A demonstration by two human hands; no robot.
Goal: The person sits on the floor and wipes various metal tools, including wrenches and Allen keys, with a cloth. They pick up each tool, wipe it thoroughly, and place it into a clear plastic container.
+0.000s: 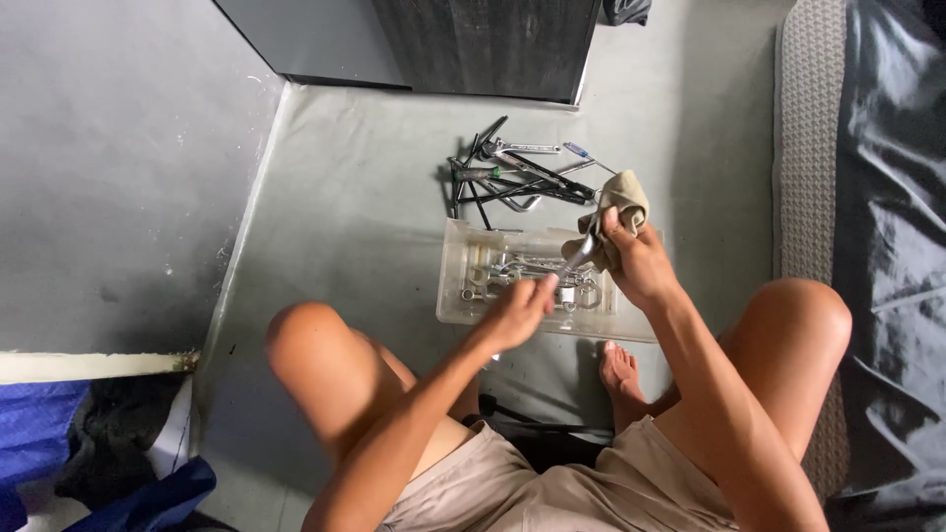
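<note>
Pinched at one end by the left hand (514,313) and wrapped in a tan cloth (616,202) by the closed right hand (636,261), a metal wrench (574,259) hangs over the clear plastic tray (455,286) of tools. Knees flank it closely. Beyond, loose tools (517,175) lie piled; bare grey floor (365,187) stretches leftward.

Soft, even daylight fills the scene, leaving only faint shadows on the floor (365,197) just beyond the fingers (545,286). The wide lens bends the edges, and the fingers look slightly motion-blurred.
</note>
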